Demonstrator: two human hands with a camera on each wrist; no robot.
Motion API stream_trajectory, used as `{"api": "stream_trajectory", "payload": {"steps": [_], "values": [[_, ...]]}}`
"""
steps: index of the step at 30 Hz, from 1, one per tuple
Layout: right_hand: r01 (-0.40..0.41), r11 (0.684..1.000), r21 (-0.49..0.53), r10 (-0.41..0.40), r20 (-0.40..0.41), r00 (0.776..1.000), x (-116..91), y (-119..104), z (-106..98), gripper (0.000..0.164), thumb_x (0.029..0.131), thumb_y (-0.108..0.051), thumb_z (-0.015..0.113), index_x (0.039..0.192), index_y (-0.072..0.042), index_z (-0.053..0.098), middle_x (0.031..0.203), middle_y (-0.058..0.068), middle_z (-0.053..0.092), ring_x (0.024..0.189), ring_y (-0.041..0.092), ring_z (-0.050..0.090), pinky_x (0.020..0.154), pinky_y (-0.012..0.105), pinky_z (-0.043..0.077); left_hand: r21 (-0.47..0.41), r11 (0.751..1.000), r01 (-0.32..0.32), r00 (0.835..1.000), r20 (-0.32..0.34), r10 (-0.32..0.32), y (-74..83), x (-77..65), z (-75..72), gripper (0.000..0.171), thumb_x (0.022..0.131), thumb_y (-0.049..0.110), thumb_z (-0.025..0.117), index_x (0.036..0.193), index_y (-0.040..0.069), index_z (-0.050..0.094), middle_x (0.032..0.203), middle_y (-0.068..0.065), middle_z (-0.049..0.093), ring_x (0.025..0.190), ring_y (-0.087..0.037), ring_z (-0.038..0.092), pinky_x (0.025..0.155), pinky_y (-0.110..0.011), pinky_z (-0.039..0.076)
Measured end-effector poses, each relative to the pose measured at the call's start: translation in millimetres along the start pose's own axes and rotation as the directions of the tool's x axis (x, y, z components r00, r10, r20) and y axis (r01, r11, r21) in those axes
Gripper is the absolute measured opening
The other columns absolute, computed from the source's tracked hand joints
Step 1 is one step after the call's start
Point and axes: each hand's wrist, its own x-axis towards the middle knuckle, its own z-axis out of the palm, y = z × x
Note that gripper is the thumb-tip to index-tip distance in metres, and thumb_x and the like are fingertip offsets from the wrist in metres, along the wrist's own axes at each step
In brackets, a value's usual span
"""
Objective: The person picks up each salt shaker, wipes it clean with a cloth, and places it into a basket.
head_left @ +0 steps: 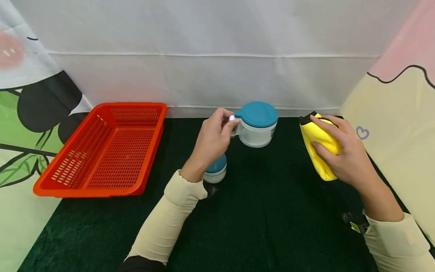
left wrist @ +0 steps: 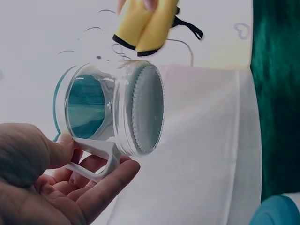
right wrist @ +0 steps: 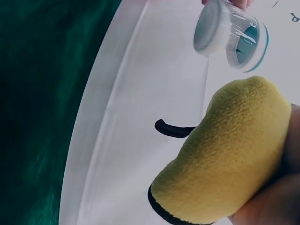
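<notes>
Gripping the handle (left wrist: 96,146) of a clear jar (head_left: 256,136) with a blue lid (head_left: 259,114) in the left hand (head_left: 213,134), up over the far middle of the green surface (head_left: 265,211), and gripping a yellow cloth (head_left: 316,151) in the right hand (head_left: 347,155), off to the right, not touching the jar. Seems to be at the step of holding both up, with another jar (head_left: 216,173) partly behind the left sleeve (head_left: 170,217). Next, probably best to hold the handle tight and keep the jar steady.
</notes>
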Motion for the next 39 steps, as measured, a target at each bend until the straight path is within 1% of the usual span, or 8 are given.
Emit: {"api": "stream_trajectory", "payload": {"steps": [5, 10, 19, 23, 28, 31, 35, 39], "values": [[0.024, 0.998, 0.064, -0.021, -0.045, 0.999, 6.6, -14.8, 7.2, 0.068, 0.092, 0.001, 0.073, 0.151, -0.026, 0.054, 0.151, 0.01, 0.044, 0.11, 0.019, 0.042, 0.08, 0.031, 0.038, -0.094, 0.995, 0.024, 1.0, -0.005, -0.025, 6.5, -3.2, -2.9, 0.023, 0.107, 0.021, 0.059, 0.123, 0.005, 0.056, 0.118, -0.007, 0.068, 0.099, -0.017, 0.067, 0.082, -0.029, 0.06], [0.085, 0.989, 0.119, -0.072, -0.109, 0.991, 13.4, -27.0, 14.6, 0.068, 0.089, 0.006, 0.073, 0.149, -0.021, 0.056, 0.151, 0.009, 0.045, 0.11, 0.012, 0.042, 0.081, 0.026, 0.038, -0.151, 0.986, 0.067, 0.997, -0.013, -0.07, 7.2, -6.2, -3.1, 0.023, 0.106, 0.021, 0.06, 0.122, 0.004, 0.057, 0.114, -0.008, 0.066, 0.1, -0.019, 0.068, 0.082, -0.03, 0.06], [0.146, 0.938, 0.314, -0.072, -0.235, 0.969, 17.7, -47.7, 49.2, 0.066, 0.089, 0.007, 0.071, 0.149, -0.014, 0.055, 0.151, 0.006, 0.043, 0.111, 0.017, 0.045, 0.084, 0.028, 0.042, -0.221, 0.973, 0.058, 0.998, -0.02, -0.065, 10.1, -6.4, 3.7, 0.023, 0.105, 0.02, 0.061, 0.12, 0.003, 0.057, 0.108, -0.009, 0.065, 0.096, -0.02, 0.069, 0.079, -0.029, 0.061], [0.175, 0.925, 0.338, -0.074, -0.291, 0.954, 18.3, -49.3, 62.1, 0.061, 0.094, -0.002, 0.068, 0.151, -0.015, 0.053, 0.153, 0.002, 0.04, 0.111, 0.019, 0.046, 0.085, 0.029, 0.044, -0.273, 0.96, 0.061, 0.998, 0.014, -0.059, 13.2, -6.6, 7.1, 0.022, 0.106, 0.02, 0.059, 0.119, 0.003, 0.055, 0.108, -0.011, 0.062, 0.096, -0.022, 0.068, 0.08, -0.029, 0.061], [0.199, 0.898, 0.393, -0.064, -0.332, 0.941, 19.4, -48.4, 73.1, 0.05, 0.102, -0.008, 0.06, 0.151, -0.011, 0.05, 0.155, 0.007, 0.037, 0.109, 0.019, 0.047, 0.084, 0.027, 0.045, -0.33, 0.939, 0.093, 0.995, 0.056, -0.079, 12.1, -6.6, 9.7, 0.022, 0.106, 0.02, 0.059, 0.119, 0.003, 0.054, 0.11, -0.012, 0.062, 0.099, -0.023, 0.068, 0.082, -0.03, 0.06], [0.198, 0.901, 0.385, -0.041, -0.379, 0.924, 20.4, -48.5, 77.1, 0.048, 0.1, -0.001, 0.061, 0.147, -0.008, 0.054, 0.15, 0.012, 0.042, 0.107, 0.018, 0.049, 0.083, 0.025, 0.046, -0.355, 0.928, 0.111, 0.993, 0.073, -0.09, 11.8, -6.6, 10.5, 0.023, 0.104, 0.019, 0.062, 0.118, 0.002, 0.056, 0.11, -0.013, 0.063, 0.098, -0.023, 0.069, 0.082, -0.033, 0.061], [0.206, 0.911, 0.358, -0.029, -0.442, 0.897, 19.9, -48.4, 81.5, 0.048, 0.094, 0.004, 0.066, 0.141, -0.008, 0.062, 0.142, 0.017, 0.049, 0.107, 0.018, 0.051, 0.084, 0.026, 0.047, -0.343, 0.931, 0.127, 0.991, 0.076, -0.107, 12.0, -6.1, 10.4, 0.025, 0.103, 0.022, 0.065, 0.116, 0.002, 0.057, 0.109, -0.013, 0.064, 0.096, -0.022, 0.07, 0.081, -0.033, 0.061], [0.223, 0.907, 0.358, -0.038, -0.458, 0.888, 15.4, -49.0, 87.9, 0.048, 0.094, 0.003, 0.068, 0.14, -0.008, 0.064, 0.14, 0.018, 0.051, 0.108, 0.02, 0.052, 0.086, 0.028, 0.047, -0.337, 0.932, 0.133, 0.991, 0.048, -0.124, 11.9, -5.8, 6.7, 0.026, 0.102, 0.024, 0.065, 0.116, 0.003, 0.057, 0.108, -0.012, 0.064, 0.097, -0.022, 0.07, 0.08, -0.03, 0.061]]}}
